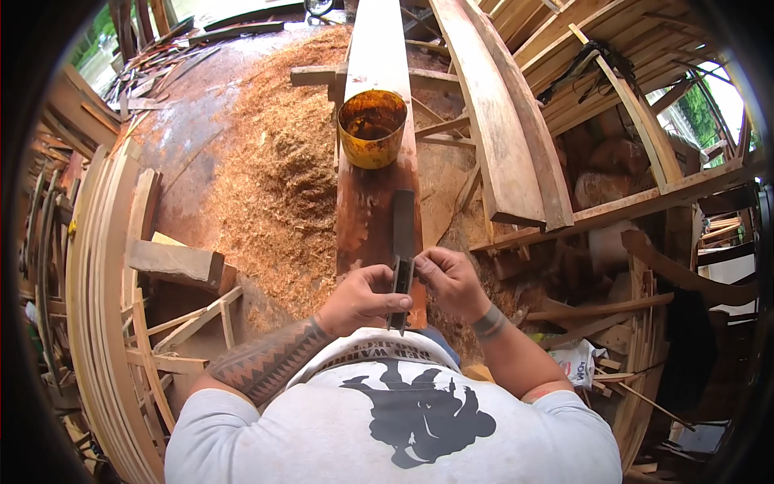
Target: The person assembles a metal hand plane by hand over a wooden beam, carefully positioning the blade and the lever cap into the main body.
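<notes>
A long, narrow dark bar (403, 228) with a slotted near end is held upright before my body, over the near part of a stained plank. My left hand (363, 302) grips its lower end, thumb lying across the slotted part. Against the bar's right edge, my right hand (453, 282) is closed in a pinch; any small part between those fingertips is too hidden to make out. Farther up stands a yellow bucket (372, 152), its inside coated with brown-orange residue. The plank (363, 214) beneath is wet-looking reddish brown near me and pale beyond the bucket.
Wood shavings (282, 161) cover the floor left of the plank. Two thick boards (516, 161) lean at the right. Long stacked planks (105, 306) run along the left, beside a squared timber (177, 262). Scrap wood and a white bag (577, 360) lie at the right.
</notes>
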`<state>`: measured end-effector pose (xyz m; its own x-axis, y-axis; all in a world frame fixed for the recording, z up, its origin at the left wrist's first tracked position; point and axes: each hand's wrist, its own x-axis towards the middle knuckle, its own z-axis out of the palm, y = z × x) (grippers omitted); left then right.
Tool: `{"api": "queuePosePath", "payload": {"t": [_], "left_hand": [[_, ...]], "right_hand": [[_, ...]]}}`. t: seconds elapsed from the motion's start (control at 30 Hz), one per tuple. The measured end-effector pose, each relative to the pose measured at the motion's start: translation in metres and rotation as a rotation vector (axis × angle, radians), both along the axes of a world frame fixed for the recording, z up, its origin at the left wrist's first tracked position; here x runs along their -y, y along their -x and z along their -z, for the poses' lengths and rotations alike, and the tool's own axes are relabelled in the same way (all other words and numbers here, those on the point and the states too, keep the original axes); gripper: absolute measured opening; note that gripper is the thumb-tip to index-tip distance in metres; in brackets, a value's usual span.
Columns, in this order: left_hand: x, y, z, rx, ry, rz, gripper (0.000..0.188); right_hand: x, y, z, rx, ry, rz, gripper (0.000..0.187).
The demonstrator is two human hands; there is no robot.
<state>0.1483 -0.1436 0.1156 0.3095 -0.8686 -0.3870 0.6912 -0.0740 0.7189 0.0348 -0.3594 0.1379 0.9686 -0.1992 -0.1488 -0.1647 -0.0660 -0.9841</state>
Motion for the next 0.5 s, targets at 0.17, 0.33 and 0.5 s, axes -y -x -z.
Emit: {"api": "queuePosePath", "payload": {"t": [0.17,0.33,0.5], "left_hand": [[-0.002,-0.002,-0.001,0.228,-0.019,-0.004,0.032],[-0.001,0.001,0.004,0.213,-0.013,0.052,0.039],[-0.002,0.0,0.014,0.183,-0.031,0.019,0.045]], "right_hand": [[-0.011,-0.006,-0.007,-0.036,0.019,-0.028,0.032],[-0.013,-0.006,-0.003,-0.229,-0.387,-0.001,0.031],[-0.013,-0.004,0.004,-0.401,-0.639,0.112,0.029]]}}
